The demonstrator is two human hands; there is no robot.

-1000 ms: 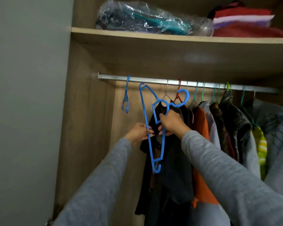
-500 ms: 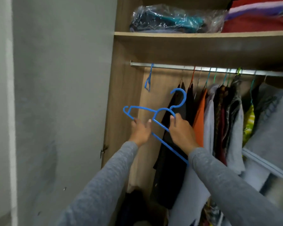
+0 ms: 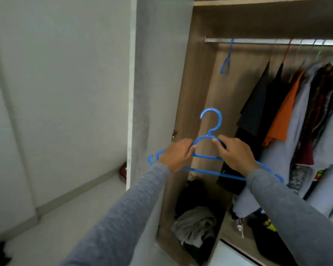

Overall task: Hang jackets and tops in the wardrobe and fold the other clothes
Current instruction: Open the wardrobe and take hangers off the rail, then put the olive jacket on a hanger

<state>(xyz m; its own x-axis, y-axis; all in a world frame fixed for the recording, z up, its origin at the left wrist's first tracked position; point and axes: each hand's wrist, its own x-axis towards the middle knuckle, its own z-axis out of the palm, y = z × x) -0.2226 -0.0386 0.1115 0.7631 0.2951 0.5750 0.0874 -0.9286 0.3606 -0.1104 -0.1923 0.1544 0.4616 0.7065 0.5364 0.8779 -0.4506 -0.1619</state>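
Left hand [image 3: 176, 156] and right hand [image 3: 235, 155] are gripping a blue plastic hanger [image 3: 207, 156], fingers curled. Its hook [image 3: 220, 120] is pointing to twelve o'clock

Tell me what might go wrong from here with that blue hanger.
1. The blue hanger, held by the left hand and right hand near its neck, has its right end close against the hanging clothes; it may snag one.
2. If the grip slips, it would likely drop into the heap of clothes on the wardrobe floor.
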